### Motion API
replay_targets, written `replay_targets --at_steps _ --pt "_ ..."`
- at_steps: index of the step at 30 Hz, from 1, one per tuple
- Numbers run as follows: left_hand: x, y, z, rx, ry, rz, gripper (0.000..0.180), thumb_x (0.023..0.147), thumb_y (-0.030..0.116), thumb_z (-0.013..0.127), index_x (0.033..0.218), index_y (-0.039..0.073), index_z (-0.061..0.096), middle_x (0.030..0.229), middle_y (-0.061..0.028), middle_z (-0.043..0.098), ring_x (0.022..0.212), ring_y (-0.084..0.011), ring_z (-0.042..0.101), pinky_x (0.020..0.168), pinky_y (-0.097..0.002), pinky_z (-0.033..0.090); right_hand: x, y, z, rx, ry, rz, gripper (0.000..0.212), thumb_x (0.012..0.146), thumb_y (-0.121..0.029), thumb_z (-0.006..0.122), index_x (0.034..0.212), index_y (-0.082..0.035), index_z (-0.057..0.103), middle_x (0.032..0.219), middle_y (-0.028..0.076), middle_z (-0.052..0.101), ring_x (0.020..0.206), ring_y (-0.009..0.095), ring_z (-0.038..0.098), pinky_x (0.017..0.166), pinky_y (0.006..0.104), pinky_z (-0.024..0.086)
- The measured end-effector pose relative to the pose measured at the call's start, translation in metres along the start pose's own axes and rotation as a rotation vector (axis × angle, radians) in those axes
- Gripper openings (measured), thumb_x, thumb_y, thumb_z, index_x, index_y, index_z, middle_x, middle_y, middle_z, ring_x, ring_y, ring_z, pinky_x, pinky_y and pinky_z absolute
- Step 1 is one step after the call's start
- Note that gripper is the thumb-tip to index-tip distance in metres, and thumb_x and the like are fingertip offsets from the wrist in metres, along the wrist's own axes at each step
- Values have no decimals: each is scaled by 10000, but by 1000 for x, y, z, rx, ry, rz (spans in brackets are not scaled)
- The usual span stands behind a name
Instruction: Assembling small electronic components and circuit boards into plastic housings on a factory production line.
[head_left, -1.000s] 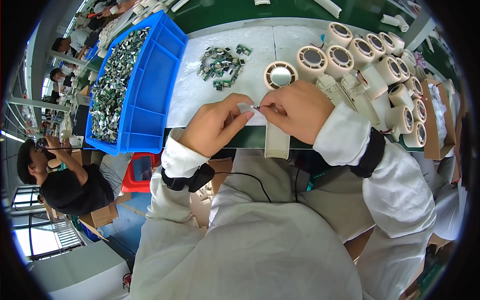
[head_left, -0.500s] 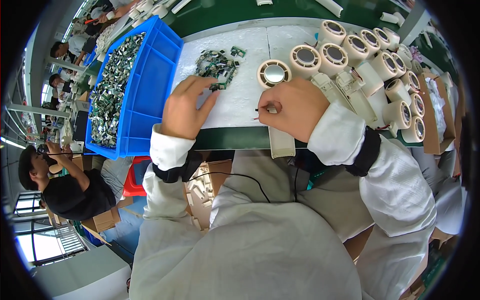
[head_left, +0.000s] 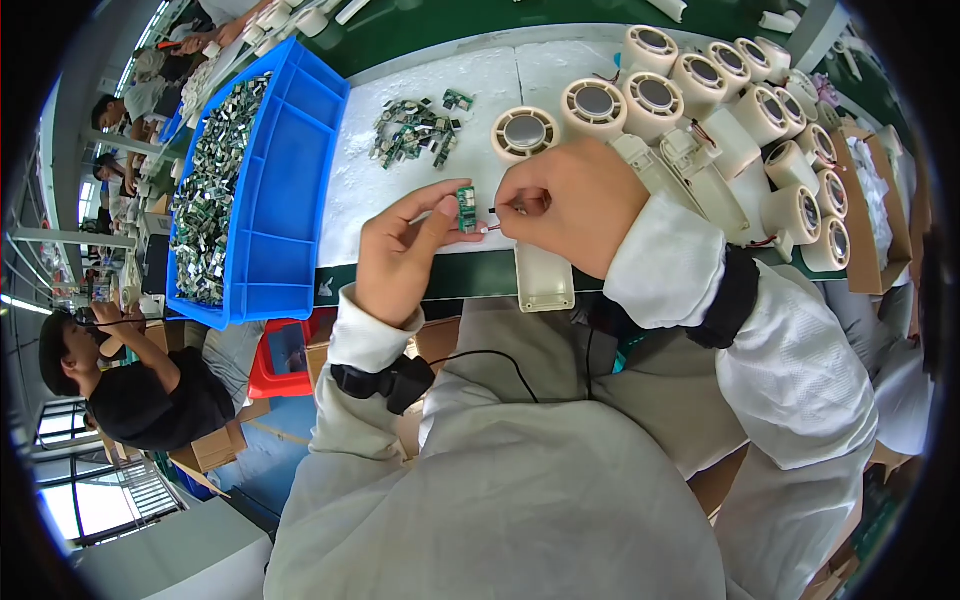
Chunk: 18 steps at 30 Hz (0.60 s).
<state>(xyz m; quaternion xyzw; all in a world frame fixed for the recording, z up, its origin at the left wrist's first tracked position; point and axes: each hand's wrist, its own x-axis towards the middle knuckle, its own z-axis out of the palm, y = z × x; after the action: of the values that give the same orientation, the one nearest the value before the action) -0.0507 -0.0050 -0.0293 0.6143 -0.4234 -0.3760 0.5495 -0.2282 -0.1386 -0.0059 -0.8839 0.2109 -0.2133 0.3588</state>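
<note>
My left hand (head_left: pixel 405 245) pinches a small green circuit board (head_left: pixel 467 209) upright between thumb and fingers. Close on its right, my right hand (head_left: pixel 578 205) is closed on thin wires whose small white plug (head_left: pixel 485 230) points at the board. Whether plug and board touch, I cannot tell. Beneath my right hand a cream plastic casing (head_left: pixel 546 282) sticks out over the table's front edge. Just beyond the hand lies a round cream unit (head_left: pixel 525 132) with a silver disc; my hand hides whether it joins the casing. A loose pile of circuit boards (head_left: pixel 410 130) lies on the white work surface (head_left: pixel 365 205).
At the left a blue bin (head_left: pixel 285 190) stands tilted, full of circuit boards. Several round cream units (head_left: pixel 655 95) and open casings (head_left: pixel 690 180) crowd the right side. A cardboard box (head_left: pixel 875 215) stands beyond them. Another person (head_left: pixel 150 385) sits at far left.
My left hand has come from the pile toward my right hand, bringing a circuit board with it. My right hand still pinches the wires, and the white plug now shows. The view has shifted slightly.
</note>
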Motion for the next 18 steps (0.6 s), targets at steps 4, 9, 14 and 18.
replay_targets --at_steps 4,9,14,18 --pt "-2 -5 9 -147 -18 -45 287 1010 92 575 1245 -69 606 1116 -131 672 920 -221 706 844 -316 582 0 0 4 -45 55 -93 124 750 -137 718 833 -46 725 709 97 637 642 262 630 595 368 493" --pt "-3 -7 15 -195 -27 17 302 998 73 586 1258 -80 581 1150 -148 663 961 -237 700 873 -341 589 -3 2 6 -57 72 -90 128 743 -136 718 828 -40 714 720 98 619 658 263 626 593 372 488" --pt "-5 -6 15 -214 -22 44 303 988 55 598 1255 -85 576 1162 -159 660 1003 -243 691 877 -363 596 -2 2 7 -69 77 -94 124 748 -135 717 827 -40 711 712 93 618 647 264 622 586 369 487" --pt "-4 -11 15 -240 -79 40 293 985 38 594 1249 -89 583 1171 -168 660 1007 -245 690 884 -364 599 -2 3 8 -74 99 -115 122 750 -137 718 825 -41 709 709 91 615 641 265 617 580 370 482"
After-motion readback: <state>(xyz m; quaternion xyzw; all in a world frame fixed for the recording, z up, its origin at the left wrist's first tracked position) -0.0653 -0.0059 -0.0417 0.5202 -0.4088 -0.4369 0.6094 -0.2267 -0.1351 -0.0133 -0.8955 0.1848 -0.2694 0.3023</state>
